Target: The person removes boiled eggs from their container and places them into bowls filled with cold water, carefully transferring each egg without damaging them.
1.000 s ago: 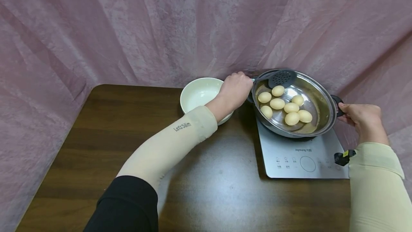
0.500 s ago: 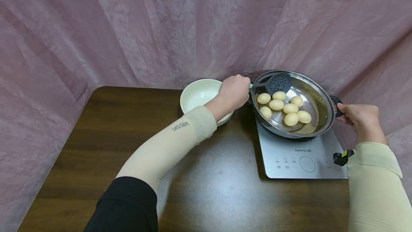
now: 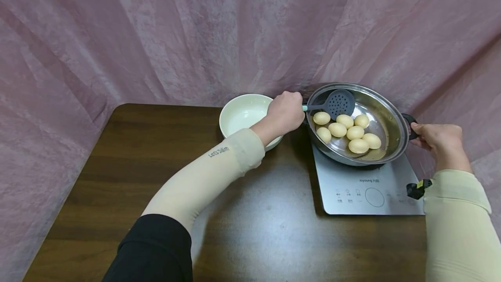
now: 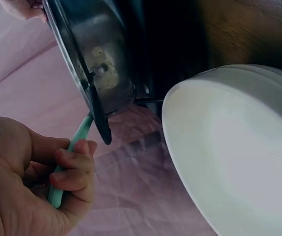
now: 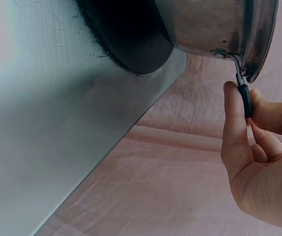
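My left hand point(image 3: 285, 111) grips the green handle point(image 4: 79, 133) of a dark grey slotted skimmer. The perforated skimmer head point(image 3: 339, 102) is inside a steel pan point(image 3: 387, 114), at its back left, right behind several pale yellow eggs point(image 3: 337, 129). Thumb and fingers of my right hand point(image 3: 442, 140) pinch the pan's black side handle point(image 5: 245, 98). The right wrist view shows the pan tilted, its handle side raised above the hot plate point(image 5: 136, 44). A pale round bowl point(image 3: 240, 114) stands on the table, partly hidden by my left forearm.
A silver induction cooker point(image 3: 368, 195) with a touch panel lies beneath the pan. The dark wooden table point(image 3: 156, 151) spreads to the left and front. A pink curtain point(image 3: 250, 29) hangs right behind the table's back edge.
The skimmer head has come forward from the pan's back wall, turning flatter to the view. The egg beside it has shifted right, closer to the others. My right hand keeps its hold.
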`<action>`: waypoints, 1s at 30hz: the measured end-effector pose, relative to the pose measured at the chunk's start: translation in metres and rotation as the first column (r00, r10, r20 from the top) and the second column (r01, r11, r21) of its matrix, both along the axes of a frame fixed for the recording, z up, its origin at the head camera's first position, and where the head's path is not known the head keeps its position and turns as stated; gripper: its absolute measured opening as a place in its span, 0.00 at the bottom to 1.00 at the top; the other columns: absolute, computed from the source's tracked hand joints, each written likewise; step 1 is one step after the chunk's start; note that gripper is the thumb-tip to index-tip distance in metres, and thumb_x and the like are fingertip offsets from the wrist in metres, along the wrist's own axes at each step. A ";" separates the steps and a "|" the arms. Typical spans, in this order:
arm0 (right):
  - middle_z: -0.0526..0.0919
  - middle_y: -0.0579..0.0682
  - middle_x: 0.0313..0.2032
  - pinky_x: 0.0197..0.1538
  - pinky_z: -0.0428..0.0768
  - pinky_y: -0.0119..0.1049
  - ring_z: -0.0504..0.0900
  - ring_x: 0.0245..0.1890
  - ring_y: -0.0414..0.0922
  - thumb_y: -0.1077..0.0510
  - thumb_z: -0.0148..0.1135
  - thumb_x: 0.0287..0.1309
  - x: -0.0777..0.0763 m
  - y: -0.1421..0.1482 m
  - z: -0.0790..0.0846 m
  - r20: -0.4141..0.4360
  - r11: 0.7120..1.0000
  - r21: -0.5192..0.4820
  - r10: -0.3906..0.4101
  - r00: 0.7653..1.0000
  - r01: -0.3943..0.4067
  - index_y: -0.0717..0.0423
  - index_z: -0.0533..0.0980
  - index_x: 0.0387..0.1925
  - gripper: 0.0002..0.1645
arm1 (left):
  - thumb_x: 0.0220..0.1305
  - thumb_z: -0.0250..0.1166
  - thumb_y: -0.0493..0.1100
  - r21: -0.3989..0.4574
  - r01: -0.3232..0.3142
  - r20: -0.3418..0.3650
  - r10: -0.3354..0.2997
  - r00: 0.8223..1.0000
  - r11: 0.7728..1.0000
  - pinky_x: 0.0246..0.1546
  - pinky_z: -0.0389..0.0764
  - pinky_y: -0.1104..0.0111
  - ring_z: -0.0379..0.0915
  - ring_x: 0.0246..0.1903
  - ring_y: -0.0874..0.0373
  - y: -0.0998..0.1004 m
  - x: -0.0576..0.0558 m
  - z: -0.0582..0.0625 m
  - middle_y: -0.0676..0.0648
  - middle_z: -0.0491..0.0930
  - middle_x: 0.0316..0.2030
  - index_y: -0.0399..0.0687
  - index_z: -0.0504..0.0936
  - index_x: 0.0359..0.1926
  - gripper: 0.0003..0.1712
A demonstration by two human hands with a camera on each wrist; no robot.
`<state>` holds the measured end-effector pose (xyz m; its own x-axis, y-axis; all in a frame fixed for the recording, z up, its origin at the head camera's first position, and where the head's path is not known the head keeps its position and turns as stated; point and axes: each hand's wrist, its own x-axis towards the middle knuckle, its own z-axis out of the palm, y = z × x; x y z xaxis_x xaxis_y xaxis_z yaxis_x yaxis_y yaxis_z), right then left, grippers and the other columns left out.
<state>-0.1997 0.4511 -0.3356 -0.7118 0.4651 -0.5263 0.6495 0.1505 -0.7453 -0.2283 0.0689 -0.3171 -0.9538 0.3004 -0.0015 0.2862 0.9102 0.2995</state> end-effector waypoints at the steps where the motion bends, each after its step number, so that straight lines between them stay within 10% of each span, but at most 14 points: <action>1: 0.78 0.43 0.17 0.32 0.83 0.34 0.82 0.20 0.37 0.52 0.72 0.44 0.000 0.000 0.000 0.001 1.000 -0.009 -0.005 1.000 0.005 0.51 0.72 0.25 0.15 | 0.57 0.55 0.42 -0.003 0.001 0.000 -0.001 1.000 1.000 0.23 0.75 0.65 0.74 0.25 0.57 0.000 0.000 0.000 0.52 0.76 0.26 0.52 0.75 0.27 0.04; 9: 0.78 0.42 0.17 0.31 0.83 0.33 0.82 0.20 0.37 0.51 0.71 0.46 -0.001 -0.003 -0.001 0.002 1.000 0.004 0.000 1.000 0.000 0.46 0.73 0.14 0.15 | 0.58 0.56 0.42 -0.063 0.087 -0.023 -0.089 0.996 0.994 0.25 0.76 0.66 0.74 0.26 0.60 0.002 0.007 0.002 0.53 0.77 0.27 0.51 0.75 0.33 0.03; 18: 0.77 0.40 0.19 0.36 0.83 0.33 0.82 0.22 0.35 0.46 0.68 0.49 -0.001 -0.008 -0.004 0.029 0.995 0.091 0.048 0.998 -0.051 0.50 0.71 0.36 0.19 | 0.60 0.55 0.42 0.053 0.021 0.201 -0.031 0.979 0.998 0.21 0.72 0.69 0.73 0.23 0.57 0.004 0.010 0.009 0.52 0.76 0.25 0.52 0.77 0.27 0.07; 30: 0.77 0.40 0.19 0.34 0.83 0.32 0.82 0.23 0.36 0.45 0.71 0.45 -0.002 -0.007 -0.005 0.008 0.998 0.056 0.036 0.999 -0.036 0.46 0.73 0.27 0.16 | 0.58 0.51 0.39 0.145 -0.006 0.260 -0.032 0.965 0.989 0.19 0.70 0.72 0.69 0.19 0.57 -0.011 0.002 0.015 0.51 0.73 0.20 0.49 0.77 0.23 0.11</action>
